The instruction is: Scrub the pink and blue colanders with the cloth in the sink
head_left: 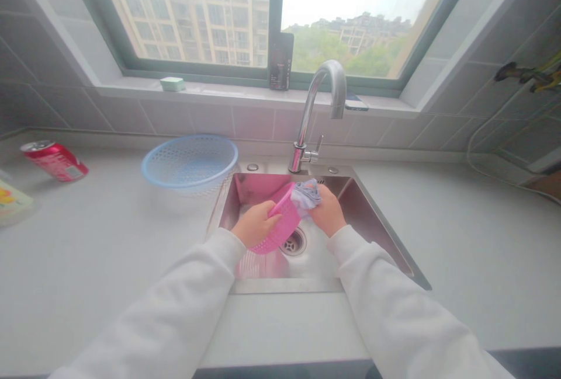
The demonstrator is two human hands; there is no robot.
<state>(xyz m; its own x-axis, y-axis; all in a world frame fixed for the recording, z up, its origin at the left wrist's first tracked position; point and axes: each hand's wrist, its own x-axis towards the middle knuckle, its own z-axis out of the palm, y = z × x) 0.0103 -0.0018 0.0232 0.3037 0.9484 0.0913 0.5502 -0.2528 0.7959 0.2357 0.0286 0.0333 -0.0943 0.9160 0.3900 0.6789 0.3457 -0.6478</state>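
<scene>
Over the sink [372, 221], my left hand [258, 224] grips the near-left rim of a small pink plastic basket [287, 224] with holes in its wall. The basket is tilted on its side. My right hand [328, 211] is closed on a bunched grey-and-white cloth [305, 195], which is pressed against the basket's right rim. Part of the cloth is hidden by my fingers. Below the basket the round drain [293, 243] shows in the sink floor.
A chrome faucet [307, 110] arches behind the sink. On the left counter stand a blue colander [188, 160], a red drink can [56, 161] and a partly visible yellow-and-white package [13, 204]. A green sponge [172, 83], a dark box [281, 62] and a phone [356, 103] rest along the windowsill.
</scene>
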